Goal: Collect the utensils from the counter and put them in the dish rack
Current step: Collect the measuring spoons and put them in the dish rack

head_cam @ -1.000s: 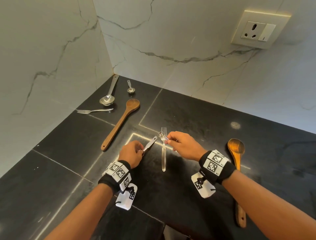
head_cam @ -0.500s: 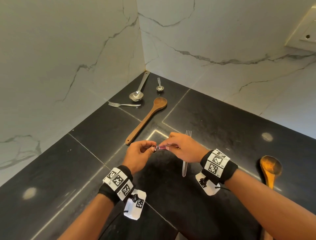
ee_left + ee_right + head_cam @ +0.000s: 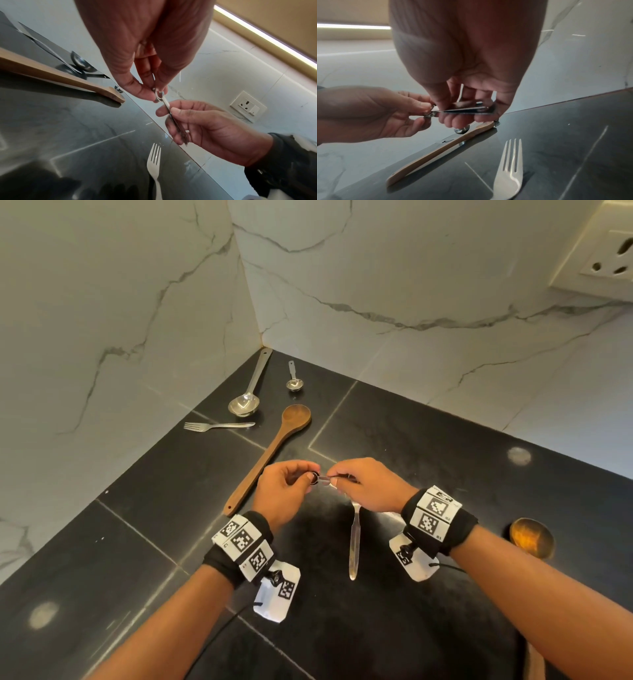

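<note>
Above the black counter (image 3: 428, 440), both hands hold one small flat metal measuring spoon (image 3: 322, 480) between them. My left hand (image 3: 310, 477) pinches its ringed end (image 3: 159, 94) with thumb and fingertips. My right hand (image 3: 334, 479) pinches the flat handle (image 3: 176, 124), which also shows in the right wrist view (image 3: 467, 109). A steel fork (image 3: 354, 542) lies on the counter just below the hands, tines pointing away. A long wooden spoon (image 3: 270, 453) lies to the left of my left hand. No dish rack is in view.
Near the marble corner lie a steel ladle (image 3: 245, 404), a tiny measuring spoon (image 3: 294, 381) and a second fork (image 3: 219, 426). Another wooden spoon (image 3: 531, 537) lies beyond my right wrist. A wall socket (image 3: 606, 258) sits at the upper right.
The two hands, each pinching a small metal piece a second ago, have come together and risen a little above the fork. The fork on the counter has stayed put.
</note>
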A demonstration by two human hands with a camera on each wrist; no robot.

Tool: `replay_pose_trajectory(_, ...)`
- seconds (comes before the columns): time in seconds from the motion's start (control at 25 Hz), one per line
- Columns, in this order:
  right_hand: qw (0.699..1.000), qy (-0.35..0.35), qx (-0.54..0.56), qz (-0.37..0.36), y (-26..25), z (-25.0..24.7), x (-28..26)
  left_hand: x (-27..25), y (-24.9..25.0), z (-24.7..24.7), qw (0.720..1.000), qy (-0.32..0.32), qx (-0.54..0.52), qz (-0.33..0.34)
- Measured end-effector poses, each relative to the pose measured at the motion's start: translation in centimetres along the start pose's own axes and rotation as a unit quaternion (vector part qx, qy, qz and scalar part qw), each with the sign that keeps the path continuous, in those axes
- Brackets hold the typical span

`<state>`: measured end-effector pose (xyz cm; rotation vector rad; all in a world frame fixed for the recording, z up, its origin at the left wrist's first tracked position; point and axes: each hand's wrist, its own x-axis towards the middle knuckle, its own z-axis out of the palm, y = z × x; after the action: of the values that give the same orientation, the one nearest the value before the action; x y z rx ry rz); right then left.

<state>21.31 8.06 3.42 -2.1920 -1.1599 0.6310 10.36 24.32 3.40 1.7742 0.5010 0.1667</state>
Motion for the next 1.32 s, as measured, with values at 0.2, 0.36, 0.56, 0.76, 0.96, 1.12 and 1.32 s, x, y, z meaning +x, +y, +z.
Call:
replay_pose_trajectory(0.2, 0.990, 0.023, -0.063, 0.122, 4.1, -4.1, 2.2, 8.3, 2.5, 1.6, 0.988, -0.082, 0.130, 0.010)
replay_pose_trajectory(0.36, 0.968, 0.024, -0.149, 0.202, 7.7, -6.3, 2.5, 17.3, 3.1, 1.0, 0.940, -0.054, 0.335, 0.027)
replay_pose_trajectory(0.56, 0.964, 0.012, -0.144, 0.223, 11.1, -7.4, 2.0, 25.7, 2.3, 0.9, 0.819, -0.059, 0.570, 0.018)
replay_pose_trajectory(0.76, 0.965, 0.002, -0.135, 0.226, 11.2, -8.2, 2.6, 25.4, 1.3, 2.2, 0.829, -0.081, 0.552, 0.037)
replay_pose_trajectory(0.96, 0.963, 0.004, -0.117, 0.243, 10.7, -8.0, 2.2, 19.1, 2.1, 4.1, 0.809, -0.193, 0.541, 0.127)
replay_pose_trajectory(1.12, 0.962, -0.033, -0.122, 0.241, 10.0, -7.4, 0.9, 13.7, 1.6, 3.5, 0.812, -0.237, 0.516, 0.135)
replay_pose_trajectory(1.32, 0.965, -0.031, -0.125, 0.228, 8.3, -7.2, -0.5, 10.7, -0.3, 0.5, 0.849, -0.177, 0.466, 0.175)
